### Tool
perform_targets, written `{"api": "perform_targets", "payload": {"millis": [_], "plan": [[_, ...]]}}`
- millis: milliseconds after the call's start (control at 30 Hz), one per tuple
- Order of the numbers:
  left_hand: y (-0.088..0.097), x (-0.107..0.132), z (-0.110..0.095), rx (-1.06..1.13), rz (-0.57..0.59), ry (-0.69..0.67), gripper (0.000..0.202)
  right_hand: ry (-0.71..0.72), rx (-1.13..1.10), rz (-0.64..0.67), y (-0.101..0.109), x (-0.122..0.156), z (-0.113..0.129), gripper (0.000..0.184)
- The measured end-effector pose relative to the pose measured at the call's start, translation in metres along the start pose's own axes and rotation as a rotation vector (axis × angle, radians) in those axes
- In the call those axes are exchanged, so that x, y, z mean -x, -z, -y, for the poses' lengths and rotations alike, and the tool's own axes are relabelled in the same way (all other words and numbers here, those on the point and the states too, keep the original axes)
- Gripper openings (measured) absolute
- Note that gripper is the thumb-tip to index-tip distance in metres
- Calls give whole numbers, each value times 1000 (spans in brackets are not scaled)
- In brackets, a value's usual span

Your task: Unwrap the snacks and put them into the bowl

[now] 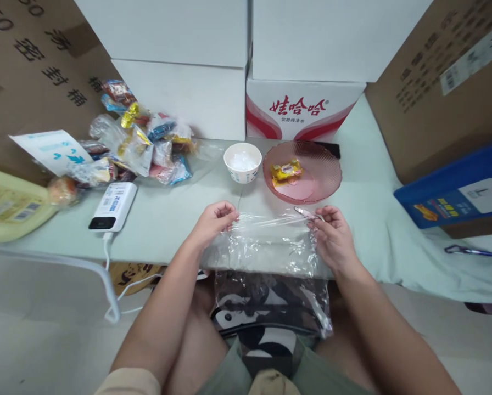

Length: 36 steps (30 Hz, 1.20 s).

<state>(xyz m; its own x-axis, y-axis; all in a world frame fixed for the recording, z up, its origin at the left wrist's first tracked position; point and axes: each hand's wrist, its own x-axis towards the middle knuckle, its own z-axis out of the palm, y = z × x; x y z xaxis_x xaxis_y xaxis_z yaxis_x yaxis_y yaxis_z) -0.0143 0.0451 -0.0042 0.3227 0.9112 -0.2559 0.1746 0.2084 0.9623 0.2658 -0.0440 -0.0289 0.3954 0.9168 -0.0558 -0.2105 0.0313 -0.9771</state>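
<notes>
While the left hand (217,222) pinches the upper left part of a clear plastic bag (270,255) between thumb and fingers, the right hand (334,236) grips a small metal tool (304,213) at the bag's upper right. The tool's slender end points leftward past the fingertips; its exact kind is too small to tell. The bag lies between the two hands, its upper edge drawn into taut creases from one to the other. Its body extends toward the person, passing over the front edge of the cloth-covered bench (167,222) and hanging before the lap. Beyond the hands stand a paper cup (242,174) with whitish, translucent contents and, just to its right, a ribbed pink bowl (330,175) containing a yellow wrapped packet (286,171). The right hand is near the bowl's front rim, apart from it. Farther left, a white power bank (113,206) with a cable attached lies before a heap of wrapped snacks (141,144).
</notes>
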Motion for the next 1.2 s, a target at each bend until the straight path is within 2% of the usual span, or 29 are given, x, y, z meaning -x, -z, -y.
{"api": "perform_targets", "payload": {"millis": [100,167,333,433,500,533,600,633,667,700,767,800,833,867,967,1000,1067,1133,1167,1200], "plan": [[2,0,0,10,-5,-31,33,-26,20,69,0,0,-3,28],[2,0,0,9,2,-30,33,-40,39,71,-1,0,-4,30],[0,1,0,-25,30,14,33,-34,107,-135,-4,0,-3,32],[-2,-1,1,-63,2,-1,30,-17,241,-119,0,0,1,23],[-3,-2,1,-68,-3,-5,29,64,357,-119,4,4,5,16],[-4,-3,2,-61,-2,-6,28,157,426,-160,6,7,7,12],[-6,-3,2,-43,-15,-12,28,431,561,-247,7,17,11,4],[-7,-3,2,-33,-27,-17,28,562,626,-215,7,22,13,2],[-7,-3,2,-24,-40,-21,28,663,684,-99,6,27,14,5],[-7,-4,3,-16,-56,-26,28,717,742,99,4,32,15,9],[-6,-9,4,15,-95,-40,30,697,864,579,0,38,14,19],[-4,-12,5,41,-106,-46,31,651,932,779,-2,39,14,27],[-1,-16,6,72,-105,-53,33,601,1003,915,-3,39,13,36],[2,-21,7,101,-92,-63,36,550,1074,994,-4,39,11,46],[13,-34,9,89,-62,-146,51,420,1236,1049,-2,35,6,70],[15,-36,10,29,-113,-201,55,390,1270,1044,0,35,4,75],[18,-32,9,-158,-310,-343,56,353,1322,1033,2,35,2,83],[18,-18,8,-374,-469,-498,45,339,1351,1022,5,35,1,89],[17,-9,8,-468,-455,-568,35,340,1353,1018,6,35,1,90],[15,1,9,-545,-350,-618,23,347,1344,1014,7,35,1,89]]}}
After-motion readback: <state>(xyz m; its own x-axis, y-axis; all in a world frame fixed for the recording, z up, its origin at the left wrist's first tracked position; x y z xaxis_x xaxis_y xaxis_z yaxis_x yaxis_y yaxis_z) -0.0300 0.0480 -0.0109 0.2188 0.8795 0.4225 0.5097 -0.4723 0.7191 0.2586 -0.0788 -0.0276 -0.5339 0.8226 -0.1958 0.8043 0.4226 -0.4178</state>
